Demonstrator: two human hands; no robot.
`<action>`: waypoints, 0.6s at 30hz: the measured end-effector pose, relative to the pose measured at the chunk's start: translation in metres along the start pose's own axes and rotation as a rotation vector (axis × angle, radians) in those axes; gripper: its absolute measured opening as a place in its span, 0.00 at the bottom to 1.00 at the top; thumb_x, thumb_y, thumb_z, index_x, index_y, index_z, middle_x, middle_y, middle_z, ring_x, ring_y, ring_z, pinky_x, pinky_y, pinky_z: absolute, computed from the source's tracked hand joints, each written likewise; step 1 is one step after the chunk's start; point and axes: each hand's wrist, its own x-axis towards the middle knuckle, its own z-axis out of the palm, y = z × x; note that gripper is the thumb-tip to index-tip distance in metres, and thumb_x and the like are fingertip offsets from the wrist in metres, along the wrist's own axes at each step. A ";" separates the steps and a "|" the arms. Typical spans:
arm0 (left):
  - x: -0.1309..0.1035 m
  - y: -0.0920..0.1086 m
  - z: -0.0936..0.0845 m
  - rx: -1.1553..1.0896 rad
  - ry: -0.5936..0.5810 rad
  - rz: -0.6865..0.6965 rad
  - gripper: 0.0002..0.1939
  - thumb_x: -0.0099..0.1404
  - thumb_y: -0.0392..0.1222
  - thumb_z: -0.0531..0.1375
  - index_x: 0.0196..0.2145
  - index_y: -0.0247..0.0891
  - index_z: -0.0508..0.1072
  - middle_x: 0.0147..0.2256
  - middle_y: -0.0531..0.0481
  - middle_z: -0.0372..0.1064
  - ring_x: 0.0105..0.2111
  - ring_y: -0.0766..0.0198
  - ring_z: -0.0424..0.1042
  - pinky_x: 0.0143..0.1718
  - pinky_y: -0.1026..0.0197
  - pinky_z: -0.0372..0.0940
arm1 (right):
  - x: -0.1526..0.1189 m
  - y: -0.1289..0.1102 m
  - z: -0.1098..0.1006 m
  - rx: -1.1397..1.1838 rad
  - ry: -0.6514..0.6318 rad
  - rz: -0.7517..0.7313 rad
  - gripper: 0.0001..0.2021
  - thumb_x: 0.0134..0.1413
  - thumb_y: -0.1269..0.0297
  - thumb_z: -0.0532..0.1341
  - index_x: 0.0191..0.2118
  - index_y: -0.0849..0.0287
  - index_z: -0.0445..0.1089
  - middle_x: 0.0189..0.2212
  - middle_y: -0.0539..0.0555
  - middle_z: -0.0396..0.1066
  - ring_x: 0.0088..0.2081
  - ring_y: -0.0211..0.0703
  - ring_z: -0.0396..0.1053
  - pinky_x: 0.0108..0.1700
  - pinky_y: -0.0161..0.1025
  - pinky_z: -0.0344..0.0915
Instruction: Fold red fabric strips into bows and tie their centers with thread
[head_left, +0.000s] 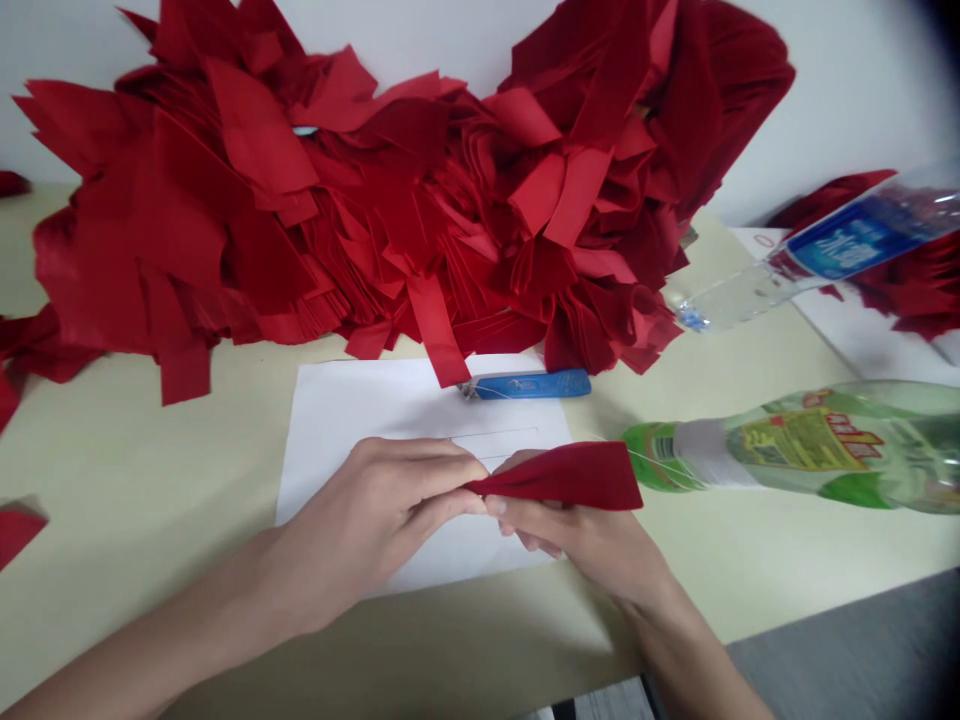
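My left hand [397, 505] and my right hand [574, 530] meet over a sheet of white paper [322, 410]. Between their fingertips they pinch the narrow, gathered end of a red fabric strip [577, 475], whose wide end fans out to the right above my right hand. Thin white thread runs near the strip's wide end toward the green cap of a lying bottle [810, 440]. Just beyond my hands lies a blue-handled cutter or snips [532, 385]; its metal end is partly unclear. A drawn outline shows on the paper.
A big heap of red fabric strips [375, 210] spreads across the back of the table [720, 560]. At the right lies a clear plastic bottle [847, 245] with a blue label, near more red strips [930, 280]. A red scrap [16, 535] lies at the left edge.
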 end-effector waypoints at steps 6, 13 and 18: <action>-0.001 0.001 0.001 -0.037 0.016 0.012 0.10 0.68 0.39 0.52 0.30 0.38 0.71 0.26 0.53 0.64 0.24 0.69 0.59 0.26 0.65 0.56 | 0.001 -0.002 0.002 0.009 0.012 -0.046 0.12 0.48 0.57 0.64 0.24 0.61 0.67 0.18 0.46 0.62 0.19 0.29 0.56 0.17 0.29 0.51; -0.002 0.006 0.003 -0.037 -0.010 -0.057 0.08 0.65 0.40 0.56 0.29 0.36 0.70 0.26 0.53 0.62 0.25 0.67 0.58 0.26 0.63 0.55 | 0.002 -0.004 0.005 0.049 0.011 -0.118 0.11 0.48 0.65 0.62 0.20 0.59 0.63 0.13 0.43 0.55 0.17 0.28 0.53 0.17 0.29 0.50; 0.000 0.001 0.005 -0.089 0.013 -0.054 0.09 0.66 0.38 0.55 0.28 0.37 0.71 0.24 0.54 0.62 0.24 0.69 0.58 0.25 0.64 0.55 | 0.002 -0.002 0.004 0.037 -0.038 -0.116 0.11 0.50 0.64 0.61 0.20 0.59 0.64 0.14 0.44 0.56 0.17 0.28 0.54 0.18 0.29 0.50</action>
